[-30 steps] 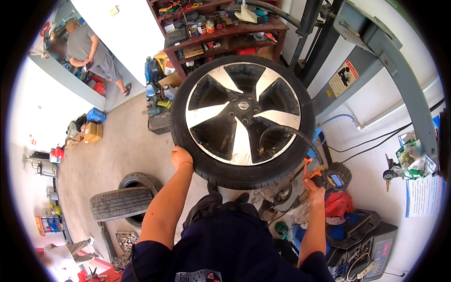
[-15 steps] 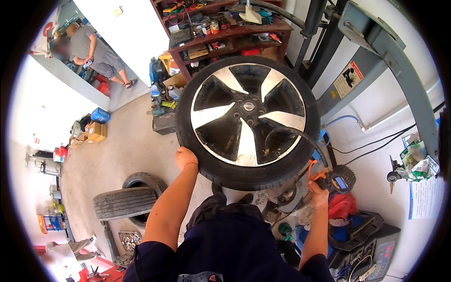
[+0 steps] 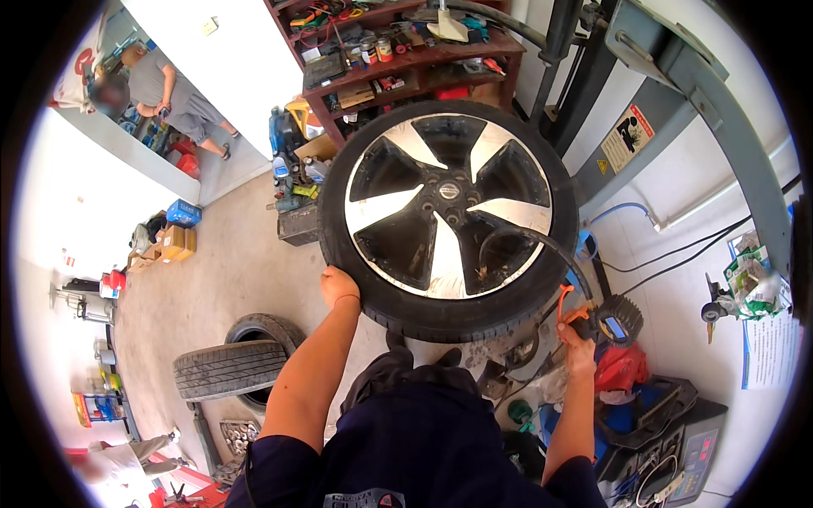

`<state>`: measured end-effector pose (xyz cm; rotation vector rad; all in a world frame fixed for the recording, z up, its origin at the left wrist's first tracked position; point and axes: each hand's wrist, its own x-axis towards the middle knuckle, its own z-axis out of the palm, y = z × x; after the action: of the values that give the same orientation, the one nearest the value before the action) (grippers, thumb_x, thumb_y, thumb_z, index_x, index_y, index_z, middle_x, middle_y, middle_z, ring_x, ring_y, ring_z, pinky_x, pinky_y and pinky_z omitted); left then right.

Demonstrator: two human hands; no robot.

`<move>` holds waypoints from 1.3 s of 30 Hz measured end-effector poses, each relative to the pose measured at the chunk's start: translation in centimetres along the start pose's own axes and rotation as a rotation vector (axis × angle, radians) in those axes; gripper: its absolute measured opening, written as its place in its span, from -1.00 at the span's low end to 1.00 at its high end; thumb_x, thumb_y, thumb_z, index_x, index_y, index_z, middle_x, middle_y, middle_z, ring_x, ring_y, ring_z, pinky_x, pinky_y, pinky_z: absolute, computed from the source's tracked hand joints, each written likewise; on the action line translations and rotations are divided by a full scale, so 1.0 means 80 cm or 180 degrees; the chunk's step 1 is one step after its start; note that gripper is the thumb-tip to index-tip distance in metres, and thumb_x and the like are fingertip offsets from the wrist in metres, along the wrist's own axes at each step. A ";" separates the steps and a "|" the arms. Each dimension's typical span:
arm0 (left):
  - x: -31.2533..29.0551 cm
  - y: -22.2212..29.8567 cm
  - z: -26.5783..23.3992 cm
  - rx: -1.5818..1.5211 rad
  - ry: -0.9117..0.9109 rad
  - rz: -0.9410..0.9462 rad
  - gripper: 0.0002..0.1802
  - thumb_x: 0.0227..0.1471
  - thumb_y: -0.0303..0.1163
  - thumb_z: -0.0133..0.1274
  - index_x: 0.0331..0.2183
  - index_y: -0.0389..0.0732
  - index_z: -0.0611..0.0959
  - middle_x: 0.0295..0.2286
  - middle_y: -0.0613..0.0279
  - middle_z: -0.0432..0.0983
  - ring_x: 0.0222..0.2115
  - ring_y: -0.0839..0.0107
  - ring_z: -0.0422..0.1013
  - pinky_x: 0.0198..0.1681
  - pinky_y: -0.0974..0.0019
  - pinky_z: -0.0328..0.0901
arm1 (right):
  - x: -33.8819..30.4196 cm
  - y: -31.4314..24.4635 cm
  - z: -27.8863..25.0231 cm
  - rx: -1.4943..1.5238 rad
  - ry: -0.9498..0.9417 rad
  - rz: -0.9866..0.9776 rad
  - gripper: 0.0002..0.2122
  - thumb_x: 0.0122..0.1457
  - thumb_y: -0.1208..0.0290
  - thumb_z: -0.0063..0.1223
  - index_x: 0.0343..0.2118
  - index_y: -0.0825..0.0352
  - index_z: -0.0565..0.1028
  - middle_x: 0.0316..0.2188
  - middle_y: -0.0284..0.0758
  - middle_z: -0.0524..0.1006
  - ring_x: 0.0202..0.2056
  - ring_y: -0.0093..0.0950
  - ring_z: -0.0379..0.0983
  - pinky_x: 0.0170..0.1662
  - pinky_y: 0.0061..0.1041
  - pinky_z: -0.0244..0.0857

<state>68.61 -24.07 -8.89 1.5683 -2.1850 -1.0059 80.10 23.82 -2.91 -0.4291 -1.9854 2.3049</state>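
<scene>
A car wheel (image 3: pixel 449 212) with a black tyre and a silver and black five-spoke rim stands upright in front of me. My left hand (image 3: pixel 339 286) rests on the lower left of the tyre tread. My right hand (image 3: pixel 579 349) grips an orange-handled inflator gun with a round gauge (image 3: pixel 616 322) at the lower right of the wheel. A black air hose (image 3: pixel 542 245) curves from the gun across the rim toward the valve.
Two loose tyres (image 3: pixel 233 366) lie stacked on the concrete floor at the left. A cluttered red shelf unit (image 3: pixel 398 59) stands behind the wheel, grey lift posts (image 3: pixel 703 102) at the right. A person (image 3: pixel 169 89) stands far left. A machine with a control panel (image 3: pixel 677 440) sits at my right.
The view has shifted slightly, so the wheel sits a little more to the right. Both hands keep their places on the tyre and the inflator gun.
</scene>
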 end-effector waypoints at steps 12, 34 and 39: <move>0.015 -0.014 0.008 0.0074 0.0071 -0.0002 -0.37 0.25 -0.08 -0.38 -0.19 -0.41 0.63 -0.13 -0.35 0.53 -0.10 -0.27 0.45 0.02 -0.11 0.31 | 0.002 0.007 -0.004 0.0222 -0.0006 0.0203 -0.82 0.01 0.60 0.29 -0.34 0.34 0.49 -0.40 -0.38 0.46 -0.38 -0.48 0.36 -0.27 -0.41 0.24; 0.035 -0.021 0.006 0.0333 0.0049 0.0376 -0.40 0.24 -0.12 -0.36 -0.20 -0.42 0.63 -0.15 -0.28 0.57 -0.13 -0.19 0.48 0.00 -0.07 0.34 | 0.002 -0.047 0.065 -0.0844 -0.0110 -0.0361 -0.85 0.07 0.59 0.27 -0.33 0.33 0.49 -0.40 -0.43 0.48 -0.33 -0.51 0.40 -0.21 -0.40 0.31; -0.053 0.043 -0.033 0.0199 0.0933 0.3253 -0.62 0.14 -0.35 -0.07 -0.07 -0.35 0.56 -0.23 -0.08 0.54 -0.15 -0.06 0.46 -0.03 -0.01 0.35 | 0.004 -0.038 0.052 -0.0632 -0.0172 -0.0284 -0.82 0.04 0.62 0.27 -0.32 0.32 0.50 -0.37 -0.44 0.49 -0.29 -0.51 0.40 -0.17 -0.39 0.33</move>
<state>69.24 -20.65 -3.92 0.3877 -2.3165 -0.3467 78.31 20.38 0.52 -0.2861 -2.2207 2.0980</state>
